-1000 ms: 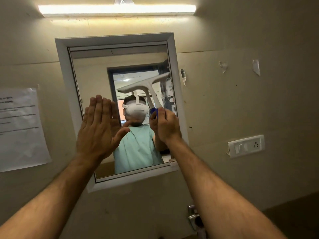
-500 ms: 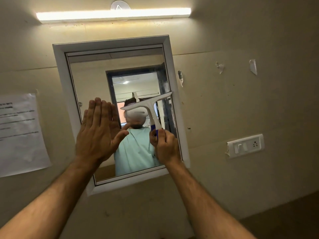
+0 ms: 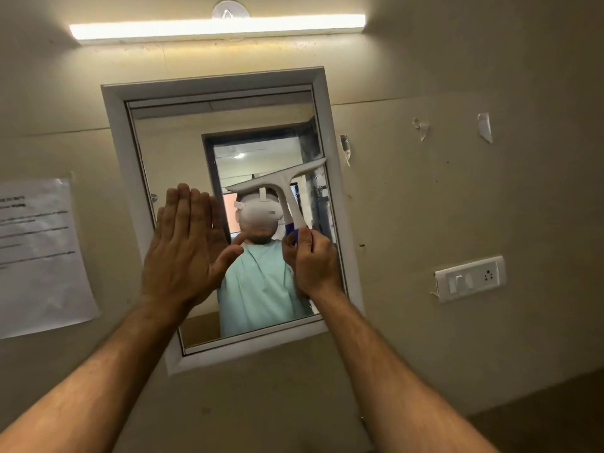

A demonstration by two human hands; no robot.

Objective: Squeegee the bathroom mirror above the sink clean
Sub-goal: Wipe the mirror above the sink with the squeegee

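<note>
A mirror (image 3: 170, 152) in a white frame (image 3: 212, 85) hangs on the beige wall. A white squeegee (image 3: 283, 186) with a blue grip lies against the glass on the right half, its blade tilted, the right end higher and touching the frame's inner edge. My right hand (image 3: 315, 263) is shut on the squeegee's handle from below. My left hand (image 3: 188, 253) is flat against the left part of the glass, fingers together pointing up, thumb spread. The glass reflects a person in a light green top.
A lit tube light (image 3: 217, 27) runs above the mirror. A printed paper sheet (image 3: 39, 256) is stuck on the wall at left. A white switch and socket plate (image 3: 470, 277) sits at right, with torn tape bits (image 3: 485, 127) above it.
The squeegee went down the glass from upper right to mid height over the first half second, then stayed about level. My left hand has kept its place on the mirror.
</note>
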